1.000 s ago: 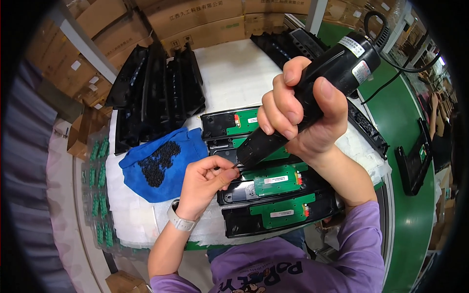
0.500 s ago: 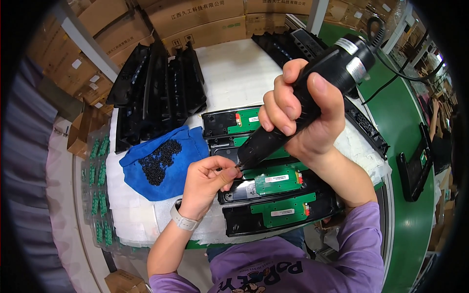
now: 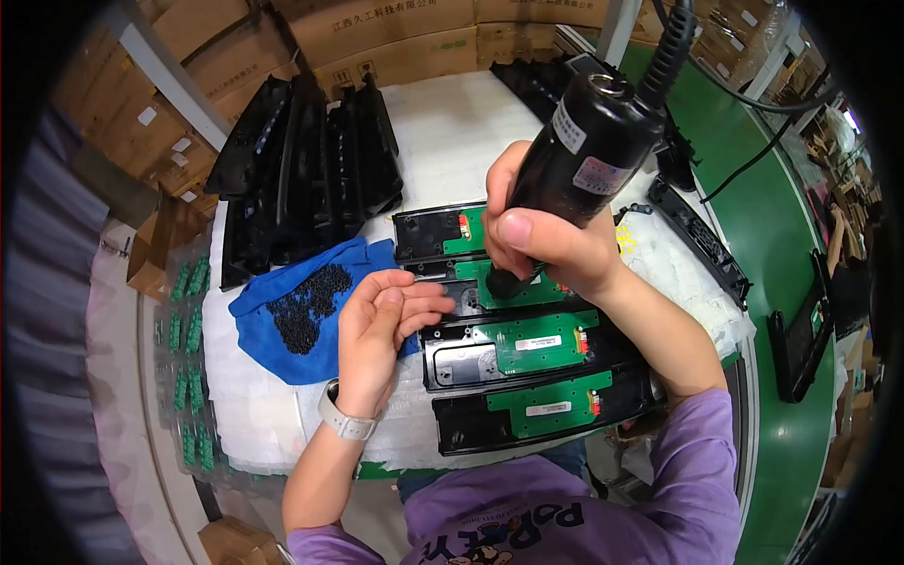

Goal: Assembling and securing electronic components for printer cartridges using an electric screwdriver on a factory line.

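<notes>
My right hand (image 3: 565,240) is wrapped round a black electric screwdriver (image 3: 589,141), held nearly upright. Its nose stands down at the green circuit board (image 3: 476,294) in the second black housing from the far end; the bit's tip is hidden. My left hand (image 3: 370,330) is open, fingers stretched out beside that housing's left end. Nothing shows between them. Left of it, a heap of small black screws (image 3: 299,325) lies on a blue cloth (image 3: 250,315). Nearer to me are two more black housings with green boards (image 3: 535,344) in them; another housing (image 3: 428,235) lies farthest in the row.
Long black casings (image 3: 301,169) are stacked at the far left, and more black parts (image 3: 537,89) lie at the far right. Boards in clear trays (image 3: 193,386) stand along the left edge. The screwdriver's coiled cord (image 3: 670,56) rises overhead. A green conveyor (image 3: 791,424) runs at the right.
My right hand has tipped the screwdriver upright and brought its nose from my left fingertips to the second housing's board. My left hand has drawn back left and unpinched its fingers.
</notes>
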Tool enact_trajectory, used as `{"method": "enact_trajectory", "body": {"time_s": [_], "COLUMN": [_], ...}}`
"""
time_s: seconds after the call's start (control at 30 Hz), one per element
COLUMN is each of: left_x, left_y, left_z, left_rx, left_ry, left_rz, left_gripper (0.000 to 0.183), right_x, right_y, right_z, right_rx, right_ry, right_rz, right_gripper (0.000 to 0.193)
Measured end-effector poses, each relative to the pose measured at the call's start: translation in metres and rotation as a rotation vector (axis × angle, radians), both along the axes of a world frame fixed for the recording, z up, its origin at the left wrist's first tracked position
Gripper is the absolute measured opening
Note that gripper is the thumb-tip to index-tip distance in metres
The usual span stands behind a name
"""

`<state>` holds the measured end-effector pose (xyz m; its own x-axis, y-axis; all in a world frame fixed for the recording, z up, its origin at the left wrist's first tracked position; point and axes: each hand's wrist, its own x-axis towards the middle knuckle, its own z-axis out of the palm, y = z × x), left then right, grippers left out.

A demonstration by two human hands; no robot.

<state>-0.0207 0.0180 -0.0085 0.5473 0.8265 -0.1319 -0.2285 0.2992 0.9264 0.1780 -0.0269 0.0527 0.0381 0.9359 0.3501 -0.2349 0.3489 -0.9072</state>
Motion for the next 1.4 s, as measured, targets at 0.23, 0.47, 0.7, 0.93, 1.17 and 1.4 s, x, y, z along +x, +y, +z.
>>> {"method": "enact_trajectory", "body": {"time_s": [0.23,0.47,0.7,0.93,1.17,1.4], "left_x": [0.000,0.001,-0.002,-0.001,-0.001,0.000], "left_y": [-0.002,-0.004,-0.003,-0.004,-0.007,-0.012], "left_z": [0.002,0.004,0.003,0.000,0.001,0.002], "left_rx": [-0.020,-0.105,-0.252,-0.222,-0.137,0.035], "left_ry": [0.039,-0.016,-0.092,-0.115,-0.087,0.029], "left_rz": [-0.117,-0.184,-0.219,-0.296,-0.361,-0.340], "left_gripper": [0.020,0.014,0.006,0.012,0.015,0.012], "right_x": [-0.009,-0.007,0.007,0.011,0.001,-0.003], "right_y": [0.001,-0.003,-0.009,-0.014,-0.016,-0.016], "right_z": [0.002,0.001,0.015,0.025,0.019,0.018], "right_rx": [0.094,0.182,0.149,0.343,0.274,0.172], "right_ry": [-0.192,-0.275,0.107,0.318,0.318,0.359], "right_rz": [0.013,-0.024,0.135,0.127,0.089,0.046], "right_gripper": [0.024,0.020,0.024,0.030,0.030,0.025]}}
